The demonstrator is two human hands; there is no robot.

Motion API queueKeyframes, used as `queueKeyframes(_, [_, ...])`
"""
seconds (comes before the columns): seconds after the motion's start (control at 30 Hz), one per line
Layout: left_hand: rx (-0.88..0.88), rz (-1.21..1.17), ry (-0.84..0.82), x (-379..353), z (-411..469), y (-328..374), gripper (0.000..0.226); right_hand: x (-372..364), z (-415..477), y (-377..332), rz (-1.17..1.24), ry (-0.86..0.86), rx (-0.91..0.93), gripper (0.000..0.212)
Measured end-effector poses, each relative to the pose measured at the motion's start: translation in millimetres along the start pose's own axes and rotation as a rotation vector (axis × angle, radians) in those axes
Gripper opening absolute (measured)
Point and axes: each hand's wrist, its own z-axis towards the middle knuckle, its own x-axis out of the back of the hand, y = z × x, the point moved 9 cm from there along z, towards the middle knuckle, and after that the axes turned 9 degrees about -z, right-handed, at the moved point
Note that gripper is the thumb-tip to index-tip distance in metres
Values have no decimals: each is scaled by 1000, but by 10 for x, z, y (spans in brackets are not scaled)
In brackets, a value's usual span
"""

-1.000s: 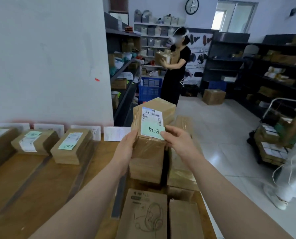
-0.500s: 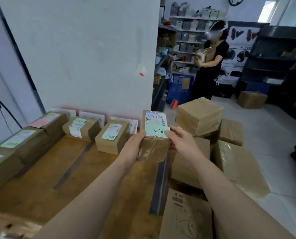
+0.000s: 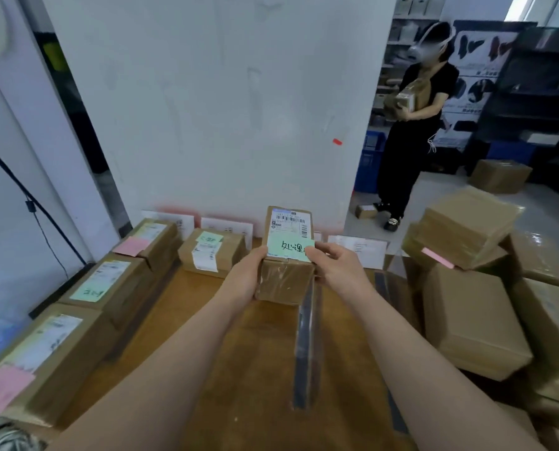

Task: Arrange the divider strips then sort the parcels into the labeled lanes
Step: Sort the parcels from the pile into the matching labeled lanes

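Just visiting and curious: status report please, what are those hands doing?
Left hand, right hand grip one parcel, green label up. Held over the table. Divider strip close beside it.

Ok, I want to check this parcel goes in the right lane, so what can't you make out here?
All in the head view:
Writing on the lane cards: too small and blurred.
Any card behind the held parcel: hidden by it.
Parcel's underside: hidden, so contact with the table is unclear.
Parcel stack at the right: cut off by the frame edge.

On the parcel (image 3: 284,283), the green slip (image 3: 290,250) carries illegible upside-down handwriting, the shipping label (image 3: 291,220) unreadable print.
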Motion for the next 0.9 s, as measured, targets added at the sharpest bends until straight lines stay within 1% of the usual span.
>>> queueKeyframes(0.07, [3, 10, 26, 264, 2, 37, 40, -259, 36, -57, -9, -11, -6, 5])
queueKeyframes(0.2, [5, 84, 105, 773, -5, 98, 44, -772, 137, -119, -7, -50, -26, 27])
queueKeyframes(0.27, [19, 99, 185, 1079, -32, 96, 40, -1039, 183, -114, -6, -85, -40, 32])
queueKeyframes(0.33, [39, 108, 215, 1348, -37, 70, 38, -1302, 226, -84, 8, -114, -60, 36])
queueKeyframes(0.4, [62, 118, 220, 1577, -38, 36, 38, -1557, 249, -34, 12, -137, -86, 38])
queueKeyframes(0.5, [71, 155, 223, 1915, 23, -4, 40, -1940, 299, 50, -9, -163, -124, 36])
queueKeyframes(0.6, [73, 185, 183, 2211, 170, -85, 37, -2291, 393, 136, 2, -169, -173, 38])
queueKeyframes(0.7, [113, 170, 151, 2494, 395, -242, 34, -2580, 512, 269, -11, -150, -242, 39])
queueKeyframes(0.9, [223, 191, 83, 2860, 858, -616, 41, -2945, 710, 659, -53, -64, -382, 44])
